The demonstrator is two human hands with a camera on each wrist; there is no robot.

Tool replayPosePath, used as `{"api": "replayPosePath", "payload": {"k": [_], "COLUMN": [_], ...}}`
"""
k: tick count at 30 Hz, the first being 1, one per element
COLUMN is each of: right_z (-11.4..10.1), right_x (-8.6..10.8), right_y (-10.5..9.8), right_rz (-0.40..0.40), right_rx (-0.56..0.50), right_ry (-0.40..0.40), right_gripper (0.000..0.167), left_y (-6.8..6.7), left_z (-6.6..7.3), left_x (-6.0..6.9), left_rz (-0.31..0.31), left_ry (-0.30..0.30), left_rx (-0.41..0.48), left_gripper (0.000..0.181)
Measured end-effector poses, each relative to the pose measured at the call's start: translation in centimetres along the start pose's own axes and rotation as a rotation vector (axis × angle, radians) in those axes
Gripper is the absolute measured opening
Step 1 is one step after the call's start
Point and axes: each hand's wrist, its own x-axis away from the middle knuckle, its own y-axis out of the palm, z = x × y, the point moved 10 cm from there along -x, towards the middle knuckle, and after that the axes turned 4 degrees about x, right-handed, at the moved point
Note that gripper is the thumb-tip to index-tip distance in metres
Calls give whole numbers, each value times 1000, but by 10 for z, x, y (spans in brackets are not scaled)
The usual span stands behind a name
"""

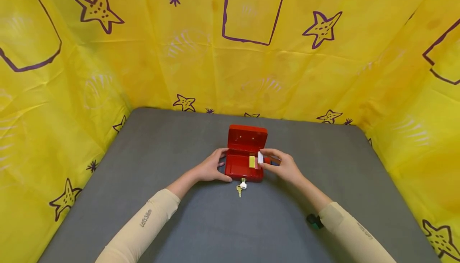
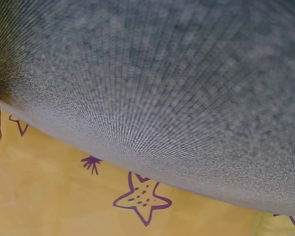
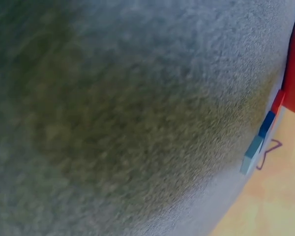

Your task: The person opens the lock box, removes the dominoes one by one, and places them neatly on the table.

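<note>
A red metal cash box [image 1: 237,163] stands on the grey table with its lid [image 1: 248,139] raised. A key [image 1: 243,183] sits in the front lock, and a second key [image 1: 239,191] hangs below it. My left hand [image 1: 210,168] holds the box's left side, thumb at the front corner and forefinger near the back. Between thumb and fingers, my right hand [image 1: 285,168] pinches a small white block [image 1: 260,158] over the box's right end. Inside, a yellow block [image 1: 252,162] lies beside a pinkish block [image 1: 257,163].
Right of the box, a red block [image 3: 278,101], a blue block [image 3: 267,124] and a light blue block [image 3: 252,153] stand in a row. A dark strap [image 1: 314,221] shows at the right forearm. Yellow patterned cloth [image 1: 212,67] rises behind and beside the table [image 1: 172,135].
</note>
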Motion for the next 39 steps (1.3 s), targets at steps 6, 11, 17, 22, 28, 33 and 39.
{"api": "replayPosePath", "payload": {"k": [6, 11, 17, 22, 28, 33, 39], "right_z": [-7, -32, -30, -25, 6, 37, 46], "right_x": [6, 13, 16, 19, 23, 27, 32], "right_y": [-6, -12, -19, -28, -39, -49, -61], "right_rz": [7, 2, 9, 16, 52, 77, 79], "right_rx": [-37, -43, -25, -17, 32, 64, 95], "right_ry": [31, 52, 54, 48, 63, 97, 94], "right_gripper": [46, 45, 44, 45, 45, 46, 47], "left_y": [0, 0, 0, -1, -2, -2, -1], "left_z": [1, 1, 1, 0, -4, -4, -5], "left_x": [1, 1, 1, -1, -1, -1, -1], "left_rz": [5, 8, 7, 6, 11, 9, 5], "left_ry": [2, 12, 12, 13, 5, 7, -12], "left_rx": [-2, 4, 9, 17, 29, 34, -1], "left_gripper": [99, 100, 101, 101, 101, 101, 102]}}
